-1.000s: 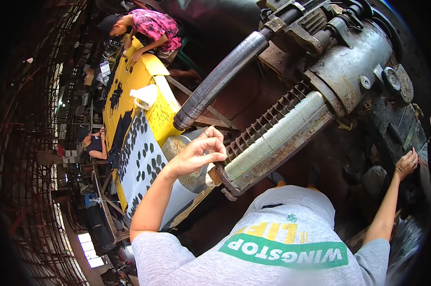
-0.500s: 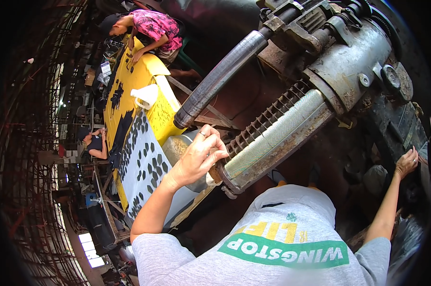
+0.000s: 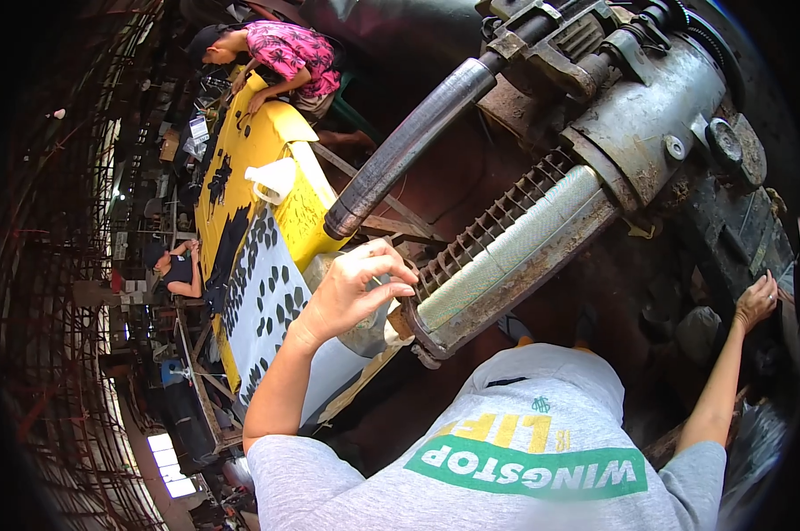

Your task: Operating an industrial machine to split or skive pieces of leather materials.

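At the near end of a heavy metal machine arm, my left hand [image 3: 351, 290] is closed in a pinch, its fingertips against the end of a dark ribbed bar [image 3: 497, 224]. Anything between those fingertips is too small to make out. Beside the bar runs a pale textured strip [image 3: 516, 248] along the arm's top. A smooth steel roller [image 3: 413, 142] slants above it, apart from my hand. Far to the right, my right hand [image 3: 755, 303] is closed by the edge of a dark metal plate [image 3: 740, 234]; what it holds is hidden.
The machine's grey cylindrical housing [image 3: 652, 124] fills the upper right. At left stands a table with a yellow cover [image 3: 280, 128], a white sheet dotted with dark pieces [image 3: 263, 341] and a white jug [image 3: 274, 180]. Two people work around it, one in a pink shirt [image 3: 285, 49].
My left hand has shifted slightly left, its fingertips staying at the bar's end. My right hand and the machine look unchanged.
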Tool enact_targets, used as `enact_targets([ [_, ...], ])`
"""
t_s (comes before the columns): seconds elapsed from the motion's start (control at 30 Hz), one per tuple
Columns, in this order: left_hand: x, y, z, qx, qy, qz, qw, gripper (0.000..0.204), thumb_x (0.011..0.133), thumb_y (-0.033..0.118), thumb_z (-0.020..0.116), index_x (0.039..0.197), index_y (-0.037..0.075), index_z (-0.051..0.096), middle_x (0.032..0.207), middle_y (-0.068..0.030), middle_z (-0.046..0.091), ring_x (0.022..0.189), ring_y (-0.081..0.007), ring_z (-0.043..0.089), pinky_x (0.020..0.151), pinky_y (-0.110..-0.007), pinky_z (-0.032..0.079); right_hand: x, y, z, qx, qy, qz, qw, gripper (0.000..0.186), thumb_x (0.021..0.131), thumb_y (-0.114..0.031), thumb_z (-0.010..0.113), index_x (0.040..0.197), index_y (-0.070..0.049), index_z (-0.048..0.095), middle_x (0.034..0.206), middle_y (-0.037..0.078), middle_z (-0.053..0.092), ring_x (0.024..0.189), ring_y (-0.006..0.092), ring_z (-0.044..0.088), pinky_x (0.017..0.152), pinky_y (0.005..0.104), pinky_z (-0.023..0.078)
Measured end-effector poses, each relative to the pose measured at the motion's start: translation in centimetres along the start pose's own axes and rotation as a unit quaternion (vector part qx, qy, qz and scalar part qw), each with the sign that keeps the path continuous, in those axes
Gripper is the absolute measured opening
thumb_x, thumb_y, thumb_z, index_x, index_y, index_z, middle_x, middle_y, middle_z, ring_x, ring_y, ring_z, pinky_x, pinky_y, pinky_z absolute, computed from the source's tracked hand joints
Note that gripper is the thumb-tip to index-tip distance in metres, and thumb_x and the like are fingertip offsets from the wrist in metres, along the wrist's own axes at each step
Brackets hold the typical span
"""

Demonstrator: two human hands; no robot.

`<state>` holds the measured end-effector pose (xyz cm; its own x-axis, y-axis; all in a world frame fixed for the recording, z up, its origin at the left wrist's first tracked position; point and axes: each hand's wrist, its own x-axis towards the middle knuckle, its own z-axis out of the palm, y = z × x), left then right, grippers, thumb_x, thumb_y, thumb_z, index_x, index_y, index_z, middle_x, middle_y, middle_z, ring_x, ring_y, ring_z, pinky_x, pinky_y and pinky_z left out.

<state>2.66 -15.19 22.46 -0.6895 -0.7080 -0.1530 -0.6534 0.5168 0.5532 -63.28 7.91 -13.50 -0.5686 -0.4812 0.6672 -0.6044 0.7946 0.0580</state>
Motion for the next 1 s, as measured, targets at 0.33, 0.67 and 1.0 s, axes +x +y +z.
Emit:
enact_targets([
  [0.33, 1.1, -0.6, -0.6, 0.059, -0.088, 0.091, 0.990, 0.013, 0.068, 0.010, 0.069, 0.080, 0.007, 0.064, 0.079, -0.0048, 0.053, 0.078, -0.0220, 0.054, 0.068, -0.032, 0.046, -0.2, 0.4, 0.4, 0.005, -0.001, -0.002, 1.000, 0.027, 0.091, -0.029, 0.046, 0.106, -0.014, 0.062, 0.107, 0.007, 0.060, 0.103, 0.0237, 0.054, 0.088, 0.0372, 0.041],
  [0.67, 1.4, -0.1, -0.6, 0.205, -0.067, 0.238, 0.947, 0.017, 0.059, 0.004, 0.063, 0.075, 0.009, 0.061, 0.080, -0.0028, 0.049, 0.079, -0.0214, 0.051, 0.072, -0.034, 0.043, -0.2, 0.3, 0.5, 0.008, -0.004, 0.004, 1.000, 0.027, 0.092, -0.030, 0.044, 0.107, -0.015, 0.062, 0.109, 0.007, 0.059, 0.104, 0.0235, 0.054, 0.089, 0.0375, 0.040],
  [1.0, 2.2, -1.1, -1.0, 0.050, -0.152, 0.135, 0.978, 0.013, 0.068, 0.008, 0.069, 0.079, 0.007, 0.062, 0.082, -0.0048, 0.050, 0.079, -0.0226, 0.052, 0.070, -0.032, 0.043, -0.3, 0.6, 0.6, 0.000, -0.009, 0.000, 1.000, 0.027, 0.092, -0.029, 0.044, 0.107, -0.015, 0.061, 0.109, 0.007, 0.059, 0.104, 0.0227, 0.054, 0.089, 0.0372, 0.040],
])
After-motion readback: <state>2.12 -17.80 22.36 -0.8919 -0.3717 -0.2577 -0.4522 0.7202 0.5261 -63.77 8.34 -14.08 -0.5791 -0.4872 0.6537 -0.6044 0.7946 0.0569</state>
